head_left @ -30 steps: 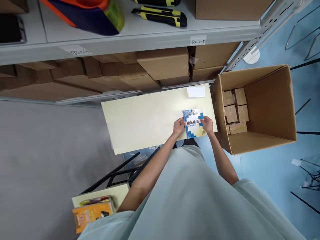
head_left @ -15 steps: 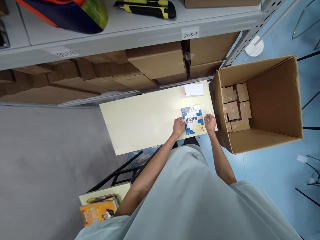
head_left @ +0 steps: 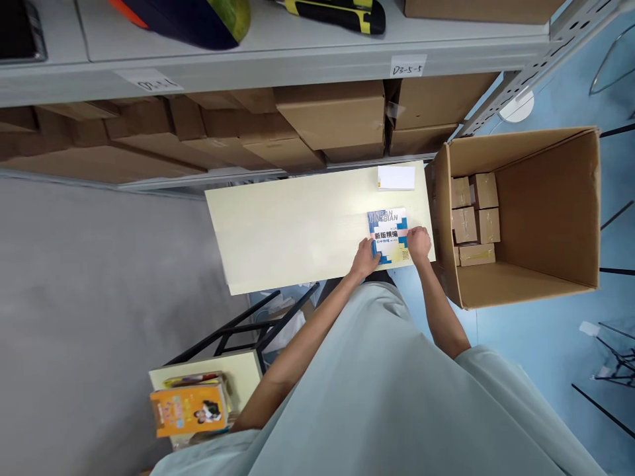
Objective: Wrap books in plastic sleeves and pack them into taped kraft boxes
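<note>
A blue, white and yellow book point(head_left: 389, 231) with Chinese lettering lies face up near the right end of a pale tabletop point(head_left: 297, 225). My left hand point(head_left: 366, 258) grips its lower left edge, the thumb resting over the cover's corner. At the right edge my right hand point(head_left: 419, 244) is closed, its pinched fingertips touching the book; the exact grip is partly hidden. Above the book sits a small white pad point(head_left: 396, 178), which neither hand touches.
Right of the table, an open cardboard carton point(head_left: 548, 205) holds several small taped boxes point(head_left: 477, 254). Beyond the table, a grey shelf point(head_left: 317, 63) carries a yellow-black utility knife point(head_left: 342, 13), with brown boxes point(head_left: 337, 119) below. An orange book point(head_left: 188, 410) tops a pile at lower left.
My right hand has come in against the book's right edge. My left hand has slid down toward the lower left corner. The whole view has shifted slightly.
</note>
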The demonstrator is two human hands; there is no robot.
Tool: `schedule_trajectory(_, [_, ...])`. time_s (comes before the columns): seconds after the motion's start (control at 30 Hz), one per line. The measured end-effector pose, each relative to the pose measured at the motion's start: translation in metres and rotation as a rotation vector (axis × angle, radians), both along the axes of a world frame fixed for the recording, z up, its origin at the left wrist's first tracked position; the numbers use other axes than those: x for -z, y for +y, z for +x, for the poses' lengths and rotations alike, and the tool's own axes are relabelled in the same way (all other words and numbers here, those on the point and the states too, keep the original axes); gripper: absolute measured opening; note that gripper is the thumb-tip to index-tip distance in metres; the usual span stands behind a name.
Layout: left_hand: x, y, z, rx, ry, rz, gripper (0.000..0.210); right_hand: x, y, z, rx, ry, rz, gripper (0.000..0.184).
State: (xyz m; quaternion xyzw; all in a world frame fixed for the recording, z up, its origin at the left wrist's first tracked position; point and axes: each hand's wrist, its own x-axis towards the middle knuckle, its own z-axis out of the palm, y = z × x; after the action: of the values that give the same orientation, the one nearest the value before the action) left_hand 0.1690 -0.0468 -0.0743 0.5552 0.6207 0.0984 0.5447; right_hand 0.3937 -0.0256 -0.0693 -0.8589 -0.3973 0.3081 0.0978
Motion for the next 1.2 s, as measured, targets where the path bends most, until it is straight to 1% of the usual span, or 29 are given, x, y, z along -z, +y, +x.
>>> schedule_trajectory(0.17, [-0.001, 0.000, -0.003, -0.010, -0.045, -0.011, 0.063, -0.006, 0.004, 0.003, -0.062, 0.028, -0.024, 0.018])
schedule_trajectory(0.3, [0.000, 0.000, -0.003, -0.034, -0.081, -0.016, 0.059, -0.008, 0.005, 0.009, -0.090, 0.098, 0.001, 0.014])
schedule_trajectory(0.4, [0.002, 0.000, -0.004, -0.048, -0.098, -0.026, 0.058, -0.010, 0.003, 0.012, -0.028, 0.218, 0.028, 0.015])
schedule_trajectory(0.47, [0.004, 0.001, -0.004, -0.025, -0.097, -0.038, 0.060, -0.012, 0.002, 0.013, 0.035, 0.290, 0.049, 0.018])
schedule_trajectory(0.57, [0.004, 0.003, -0.003, 0.035, -0.111, -0.040, 0.066, -0.021, -0.001, 0.010, 0.050, 0.325, 0.098, 0.020])
schedule_trajectory(0.67, [0.000, 0.003, 0.003, 0.073, -0.121, -0.007, 0.073, -0.037, -0.003, -0.001, -0.025, 0.318, 0.151, 0.021])
schedule_trajectory(0.77, [-0.008, 0.006, 0.010, 0.072, -0.130, 0.008, 0.069, -0.057, -0.004, -0.021, -0.132, 0.313, 0.214, 0.021])
schedule_trajectory(0.87, [-0.019, 0.009, 0.008, 0.026, -0.183, 0.018, 0.056, -0.072, -0.003, -0.044, -0.197, 0.309, 0.241, 0.021])
schedule_trajectory(0.93, [-0.029, 0.011, 0.000, -0.048, -0.218, 0.025, 0.051, -0.079, -0.001, -0.057, -0.206, 0.304, 0.242, 0.019])
schedule_trajectory(1.03, [-0.049, 0.011, -0.018, -0.168, -0.333, 0.002, 0.050, -0.084, 0.002, -0.073, -0.216, 0.324, 0.243, 0.019])
schedule_trajectory(1.13, [-0.068, 0.010, -0.037, -0.218, -0.450, -0.014, 0.046, -0.089, 0.003, -0.088, -0.247, 0.377, 0.246, 0.018])
schedule_trajectory(1.2, [-0.077, 0.010, -0.048, -0.243, -0.457, -0.013, 0.045, -0.092, 0.003, -0.100, -0.269, 0.416, 0.242, 0.017])
